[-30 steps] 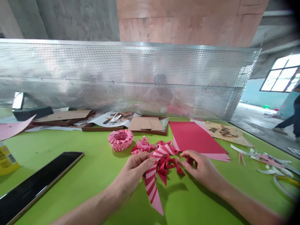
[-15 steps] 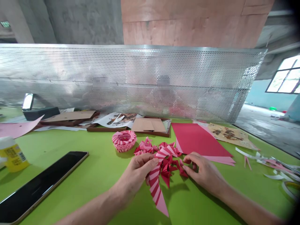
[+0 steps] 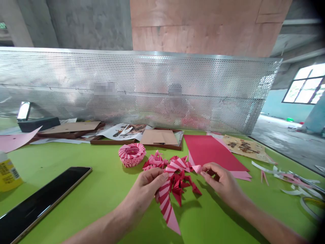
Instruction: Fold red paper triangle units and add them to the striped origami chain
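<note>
My left hand [image 3: 148, 184] pinches a curved strip [image 3: 166, 195] of folded paper, striped light pink and red, which arches from a pointed tail near me to the right. In my right hand [image 3: 219, 178], thumb and fingers grip a small light pink folded piece [image 3: 197, 168] close to the strip's far end. Red folded pieces [image 3: 179, 184] lie under and beside the arch. Behind them is a pile of pink folded pieces [image 3: 155, 161]. A round woven pink paper basket [image 3: 132, 155] stands to the left of the pile.
Red sheets [image 3: 213, 152] lie behind my right hand. White paper scraps [image 3: 299, 189] and tape are at the right. On the left are a phone [image 3: 45, 200] and a yellow glue bottle [image 3: 9, 173]. A perforated metal screen [image 3: 142, 88] borders the table's back.
My right hand has lifted slightly and now has a light pink piece at its fingertips, away from the red pieces. The view has shifted a little, with my left hand still on the strip.
</note>
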Available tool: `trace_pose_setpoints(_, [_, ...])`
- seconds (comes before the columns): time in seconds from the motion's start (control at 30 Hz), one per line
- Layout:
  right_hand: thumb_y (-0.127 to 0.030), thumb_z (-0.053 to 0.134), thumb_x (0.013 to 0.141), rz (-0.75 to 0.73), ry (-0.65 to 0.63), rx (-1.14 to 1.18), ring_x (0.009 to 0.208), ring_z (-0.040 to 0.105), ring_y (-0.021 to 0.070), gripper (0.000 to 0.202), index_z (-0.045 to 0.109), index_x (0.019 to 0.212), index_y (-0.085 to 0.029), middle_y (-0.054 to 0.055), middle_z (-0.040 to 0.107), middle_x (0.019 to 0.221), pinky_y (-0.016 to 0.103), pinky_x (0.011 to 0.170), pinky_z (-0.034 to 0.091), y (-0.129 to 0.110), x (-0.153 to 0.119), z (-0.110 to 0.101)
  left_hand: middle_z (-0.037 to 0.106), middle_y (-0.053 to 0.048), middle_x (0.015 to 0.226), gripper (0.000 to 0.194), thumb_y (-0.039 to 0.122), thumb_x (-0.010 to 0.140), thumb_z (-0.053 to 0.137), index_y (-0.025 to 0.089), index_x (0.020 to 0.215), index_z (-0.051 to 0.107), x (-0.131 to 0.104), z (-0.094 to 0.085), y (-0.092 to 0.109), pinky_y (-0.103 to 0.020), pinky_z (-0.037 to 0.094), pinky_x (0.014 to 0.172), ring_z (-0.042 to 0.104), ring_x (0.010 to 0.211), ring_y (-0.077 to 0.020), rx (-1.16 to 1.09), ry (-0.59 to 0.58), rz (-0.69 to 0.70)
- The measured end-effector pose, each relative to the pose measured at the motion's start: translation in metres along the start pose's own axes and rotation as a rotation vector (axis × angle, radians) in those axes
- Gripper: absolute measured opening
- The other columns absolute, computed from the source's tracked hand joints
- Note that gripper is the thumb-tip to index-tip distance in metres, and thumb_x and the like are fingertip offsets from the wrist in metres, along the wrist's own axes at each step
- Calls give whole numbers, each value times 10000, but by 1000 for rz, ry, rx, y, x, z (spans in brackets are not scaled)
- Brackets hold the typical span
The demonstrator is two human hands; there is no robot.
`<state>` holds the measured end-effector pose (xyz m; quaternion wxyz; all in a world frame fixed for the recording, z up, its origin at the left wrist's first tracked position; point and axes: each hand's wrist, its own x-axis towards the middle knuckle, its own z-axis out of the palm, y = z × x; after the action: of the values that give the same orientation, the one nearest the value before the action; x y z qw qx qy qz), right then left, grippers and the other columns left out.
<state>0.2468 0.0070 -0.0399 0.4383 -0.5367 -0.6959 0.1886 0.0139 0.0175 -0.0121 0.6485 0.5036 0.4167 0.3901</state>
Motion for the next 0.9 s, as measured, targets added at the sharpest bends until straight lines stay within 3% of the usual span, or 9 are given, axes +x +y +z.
trace_pose_setpoints(0.2, [-347, 478, 855, 31, -18, 77, 574, 479, 148, 214, 586, 845, -162, 22, 571, 719, 229, 464, 361, 11, -2, 3, 625, 8, 636, 217, 346, 783, 587, 137, 734, 623, 2, -2, -5, -235, 370, 595, 504, 563, -97, 47, -15, 17])
trace_pose_setpoints(0.57, [-306, 490, 860, 3, -25, 127, 562, 459, 136, 161, 561, 830, -164, -11, 510, 660, 228, 485, 348, 4, -4, 2, 663, -5, 705, 191, 329, 785, 591, 142, 771, 626, 4, -3, -6, -219, 404, 594, 539, 588, -95, 65, -36, 41])
trace_pose_setpoints(0.77, [-283, 473, 880, -19, -39, 153, 643, 508, 155, 151, 567, 862, -165, 10, 551, 717, 237, 538, 397, -6, -6, 0, 673, -8, 695, 103, 246, 767, 613, 154, 813, 621, 4, -4, -9, -217, 453, 626, 582, 600, -102, -39, -32, 9])
trace_pose_setpoints(0.9, [-243, 494, 878, -127, -29, 96, 583, 488, 133, 115, 564, 816, -176, -4, 555, 686, 226, 511, 387, -15, -10, 0, 652, -23, 637, 25, 154, 798, 528, 150, 778, 542, 1, -2, -6, -248, 470, 605, 593, 579, -132, -201, -60, 25])
